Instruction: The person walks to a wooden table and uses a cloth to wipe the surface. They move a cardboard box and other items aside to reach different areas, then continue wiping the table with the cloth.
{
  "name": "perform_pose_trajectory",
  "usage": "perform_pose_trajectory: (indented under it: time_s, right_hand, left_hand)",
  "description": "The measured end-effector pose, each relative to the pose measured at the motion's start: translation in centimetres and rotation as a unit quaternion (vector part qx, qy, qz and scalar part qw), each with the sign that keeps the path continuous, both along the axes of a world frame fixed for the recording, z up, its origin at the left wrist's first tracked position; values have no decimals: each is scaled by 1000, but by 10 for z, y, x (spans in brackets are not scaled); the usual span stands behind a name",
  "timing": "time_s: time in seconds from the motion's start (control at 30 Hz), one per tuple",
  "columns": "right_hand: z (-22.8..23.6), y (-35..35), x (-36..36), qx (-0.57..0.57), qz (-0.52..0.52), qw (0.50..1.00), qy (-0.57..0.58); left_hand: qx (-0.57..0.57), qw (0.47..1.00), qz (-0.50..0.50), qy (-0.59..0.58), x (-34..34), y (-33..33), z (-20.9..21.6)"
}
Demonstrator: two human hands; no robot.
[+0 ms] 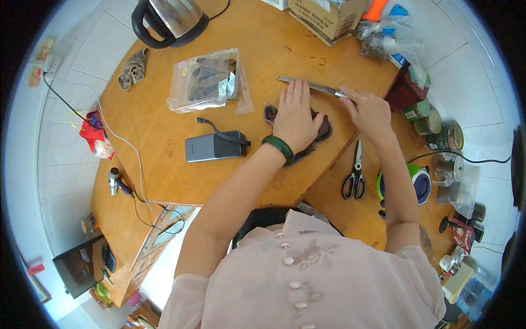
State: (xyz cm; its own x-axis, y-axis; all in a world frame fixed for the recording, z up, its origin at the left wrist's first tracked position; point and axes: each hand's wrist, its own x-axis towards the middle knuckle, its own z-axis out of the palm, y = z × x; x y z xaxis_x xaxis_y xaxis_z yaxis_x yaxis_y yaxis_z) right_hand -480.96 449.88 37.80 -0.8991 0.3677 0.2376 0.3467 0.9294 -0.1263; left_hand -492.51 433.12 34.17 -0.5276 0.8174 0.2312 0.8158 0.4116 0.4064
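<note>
Dark brown fuzzy piece (324, 130) lies on the wooden bench (257, 183), near its right edge, mostly covered by the person's left hand (296, 116). That hand is laid palm down over it, its fingers straight and close together and the thumb spread out to the right; a dark green bangle (279, 149) circles the wrist. The right hand (368, 111) is closed around the handle of a knife (323, 89), whose long blade points left, past the fingertips of the left hand. Whether blade and fingertips touch, I cannot tell.

Left of the left hand, a grey power bank (200, 149) with a black strap rests on the bench. Beyond it lies a clear plastic bag (179, 98) with dark pieces inside. Farther off stand a steel kettle (174, 16) with a black handle and, to its right, a cardboard box (323, 22). A crumpled grey-brown cloth (132, 70) lies near the left edge. Scissors (355, 178) with black handles lie on another wooden surface (329, 205), below the right hand, their blades together.
</note>
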Motion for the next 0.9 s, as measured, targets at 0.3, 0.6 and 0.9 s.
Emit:
perform_pose_trajectory:
  time_s: [0.3,0.6,0.9]
  right_hand:
    - [8,1,-2,27,15,999,-8]
    - [15,-2,-4,25,9,1000,-17]
    - [20,-2,-6,17,-2,999,-48]
  left_hand:
    - [5,1000,5,-14,2,0,-2]
    - [21,1000,1,-23,0,0,-3]
    - [25,999,-4,-28,1,0,-2]
